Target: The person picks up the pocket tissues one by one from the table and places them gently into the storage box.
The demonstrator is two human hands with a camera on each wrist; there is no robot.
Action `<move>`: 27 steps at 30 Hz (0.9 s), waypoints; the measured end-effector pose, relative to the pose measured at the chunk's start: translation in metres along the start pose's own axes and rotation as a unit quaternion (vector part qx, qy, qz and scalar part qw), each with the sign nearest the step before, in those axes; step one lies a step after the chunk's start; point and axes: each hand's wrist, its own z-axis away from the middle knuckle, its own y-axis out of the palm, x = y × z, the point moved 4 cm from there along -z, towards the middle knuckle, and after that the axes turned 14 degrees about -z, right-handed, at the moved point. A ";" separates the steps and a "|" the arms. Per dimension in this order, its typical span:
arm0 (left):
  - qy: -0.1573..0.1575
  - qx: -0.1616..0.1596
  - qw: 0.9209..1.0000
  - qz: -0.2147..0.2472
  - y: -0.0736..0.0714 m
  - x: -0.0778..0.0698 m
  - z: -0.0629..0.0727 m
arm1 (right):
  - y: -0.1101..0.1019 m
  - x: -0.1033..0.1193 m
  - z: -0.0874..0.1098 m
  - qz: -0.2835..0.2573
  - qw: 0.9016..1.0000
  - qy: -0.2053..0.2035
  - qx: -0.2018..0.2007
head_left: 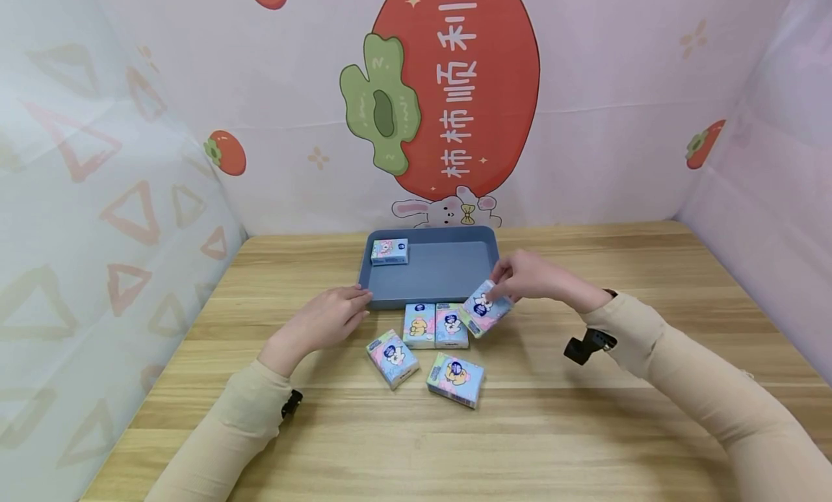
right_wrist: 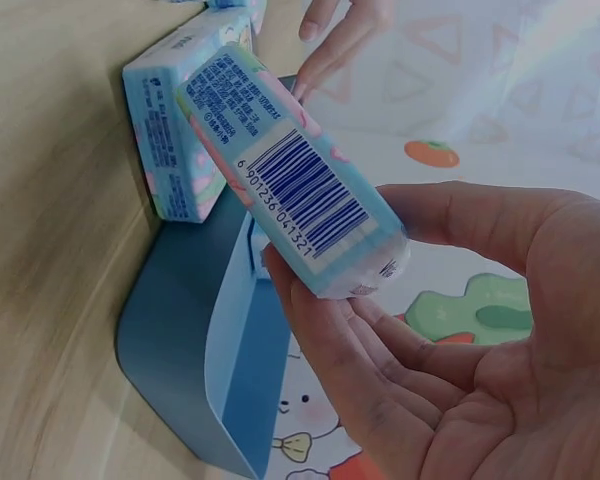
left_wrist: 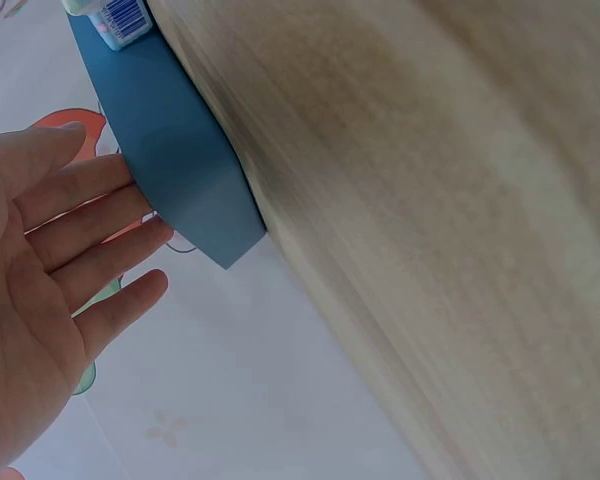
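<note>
Your right hand (head_left: 529,275) pinches a pale-blue, plastic-wrapped oblong packet (head_left: 483,314) between thumb and fingers; your left hand (head_left: 330,318), fingers straight, slightly apart, touches a blue-grey rectangular tray (head_left: 442,271).

Wood-grain table (head_left: 533,430): blue-grey tray (head_left: 445,267); 2 packs (head_left: 419,327) side by side (perhaps touching tray); 2 angled packs (head_left: 393,359) farther from tray.

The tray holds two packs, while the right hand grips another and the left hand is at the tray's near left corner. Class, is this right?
Not quite: the head view shows one pack in the tray, not two. The right hand does grip another pack, and the left hand is at that corner.
</note>
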 end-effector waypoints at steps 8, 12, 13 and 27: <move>0.002 -0.001 1.000 -0.002 0.000 0.000 0.000 | -0.005 0.000 -0.013 -0.026 0.999 0.016 -0.017; 0.002 -0.002 1.000 -0.001 -0.001 -0.001 0.000 | -0.008 0.001 -0.018 -0.024 0.999 0.019 -0.025; 0.003 -0.002 1.000 -0.001 -0.001 -0.001 0.000 | -0.009 0.001 -0.020 -0.027 0.999 0.020 -0.026; 0.003 -0.006 1.000 0.001 -0.003 -0.001 0.000 | -0.019 0.004 -0.043 -0.037 0.998 0.027 -0.038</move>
